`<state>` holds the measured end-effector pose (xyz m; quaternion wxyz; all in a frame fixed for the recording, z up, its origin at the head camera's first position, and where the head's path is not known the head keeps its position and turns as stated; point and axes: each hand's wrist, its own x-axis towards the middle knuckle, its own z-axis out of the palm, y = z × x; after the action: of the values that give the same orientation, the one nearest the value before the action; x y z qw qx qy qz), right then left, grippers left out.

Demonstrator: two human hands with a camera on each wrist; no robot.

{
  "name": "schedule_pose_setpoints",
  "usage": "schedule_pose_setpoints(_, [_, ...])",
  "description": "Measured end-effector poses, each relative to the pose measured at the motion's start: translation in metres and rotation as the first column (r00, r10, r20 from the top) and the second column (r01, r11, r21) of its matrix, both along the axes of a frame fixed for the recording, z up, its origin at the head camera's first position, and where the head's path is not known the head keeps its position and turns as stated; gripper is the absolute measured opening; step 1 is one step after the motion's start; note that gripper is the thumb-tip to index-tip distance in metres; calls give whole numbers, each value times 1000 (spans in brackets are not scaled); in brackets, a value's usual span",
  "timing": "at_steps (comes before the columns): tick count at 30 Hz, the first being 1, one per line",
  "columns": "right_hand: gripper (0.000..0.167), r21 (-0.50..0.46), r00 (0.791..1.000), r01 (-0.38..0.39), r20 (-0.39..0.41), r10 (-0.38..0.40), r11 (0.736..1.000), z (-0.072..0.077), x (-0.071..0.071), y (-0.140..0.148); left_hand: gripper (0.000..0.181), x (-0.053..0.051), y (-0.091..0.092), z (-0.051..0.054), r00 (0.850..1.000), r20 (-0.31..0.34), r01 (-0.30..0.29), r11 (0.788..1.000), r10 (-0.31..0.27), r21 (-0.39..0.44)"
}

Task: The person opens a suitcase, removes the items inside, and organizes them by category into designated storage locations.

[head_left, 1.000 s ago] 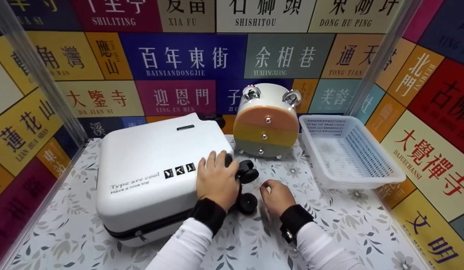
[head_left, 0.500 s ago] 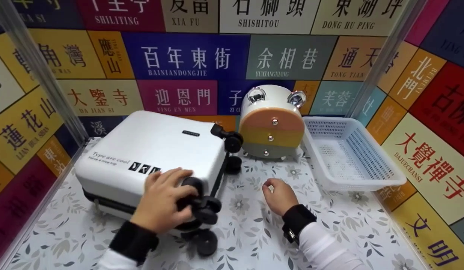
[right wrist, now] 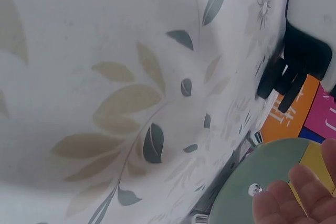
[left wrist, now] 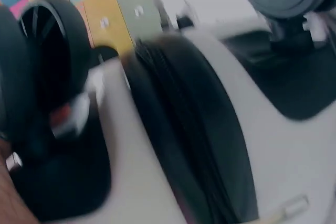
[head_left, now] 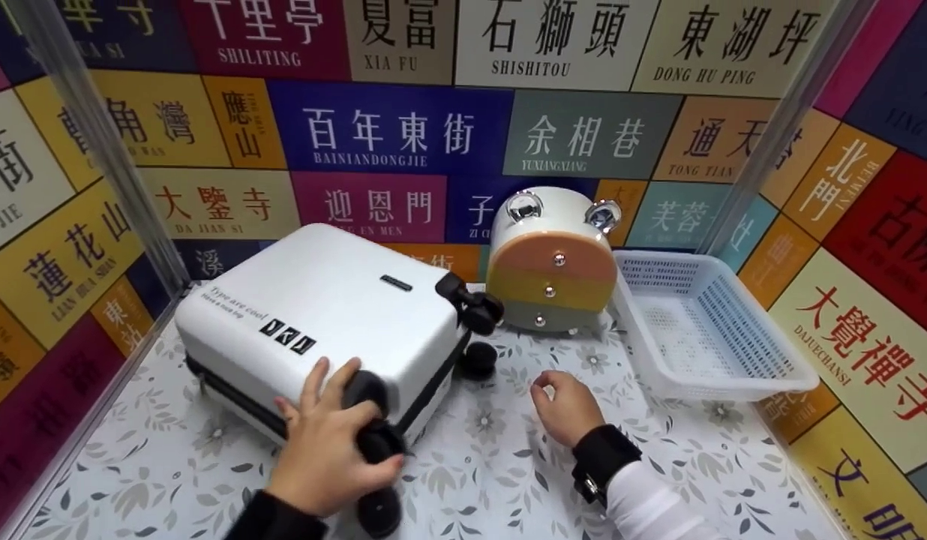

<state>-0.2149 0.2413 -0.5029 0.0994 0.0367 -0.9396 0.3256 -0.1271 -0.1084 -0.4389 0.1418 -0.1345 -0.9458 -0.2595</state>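
Observation:
A white suitcase (head_left: 321, 300) with black lettered trim lies on its side at the left in the head view. My left hand (head_left: 325, 450) grips a black wheel (head_left: 370, 394) at its near corner, thumb and fingers on either side. Another wheel (head_left: 478, 360) sticks out at the far corner. In the left wrist view, the dark zipper band (left wrist: 189, 124) runs between wheel mounts; the hand itself is mostly out of that view. Right of the suitcase, my right hand (head_left: 565, 409) hovers or rests near the floral cloth, fingers loosely curled, holding nothing.
A small rounded chest (head_left: 551, 281) with orange, yellow and green drawers stands at the back, close to the far suitcase wheels. Beside it sits a white plastic basket (head_left: 733, 386). Printed panels wall in the back and sides. Floral cloth (head_left: 493, 480) covers the surface.
My left hand has moved left and toward me, gripping the wheel. The suitcase has turned, its wheeled end swinging nearer me. My right hand has hardly moved.

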Motion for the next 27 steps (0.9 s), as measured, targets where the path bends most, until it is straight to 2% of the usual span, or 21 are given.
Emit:
schedule_pose_setpoints(3, [10, 3, 1000, 13, 8, -13, 1000, 0, 0, 3, 23, -5, -37, 2, 995, -35, 99, 992, -97, 78])
schedule_pose_setpoints(5, [10, 7, 1000, 19, 15, -19, 1000, -1, -1, 4, 25, -6, -51, 9, 994, -28, 108, 989, -105, 99])
schedule_pose_setpoints(7, [10, 12, 1000, 20, 9, -20, 1000, -1, -1, 5, 24, -3, -51, 19, 999, 15, 32, 997, -34, 66])
schedule_pose_setpoints(9, [10, 16, 1000, 16, -6, -16, 1000, -2, -2, 4, 41, 3, -38, 25, 994, 80, -74, 997, 74, 2])
schedule_pose_setpoints(12, [8, 22, 1000, 11, -25, -10, 1000, -5, -4, 1, 57, 12, -16, 23, 967, 142, -210, 977, 211, -22])
schedule_pose_setpoints(13, [8, 21, 1000, 9, -21, -8, 1000, -6, -4, 0, 56, 15, -12, 20, 960, 159, -231, 973, 231, -18])
schedule_pose_setpoints(14, [8, 20, 1000, 5, -17, -4, 1000, -7, -4, -2, 50, 16, -10, 17, 959, 158, -238, 971, 237, -14])
schedule_pose_setpoints(16, [10, 22, 1000, -3, -2, 3, 1000, -9, -6, -5, 39, 16, -14, 13, 961, 160, -229, 973, 225, 5])
schedule_pose_setpoints(19, [18, 17, 999, -25, 21, 25, 1000, -8, -8, -11, 33, 11, -33, 11, 972, 173, -159, 987, 160, -20])
schedule_pose_setpoints(24, [36, 2, 993, -97, 69, 97, 995, -6, -11, -19, 35, -10, -83, 13, 983, 179, -42, 999, 41, 1])
schedule_pose_setpoints(27, [59, -29, 974, -181, 131, 183, 983, -7, -10, -26, 35, -22, -105, 15, 988, 153, -23, 999, 19, 22])
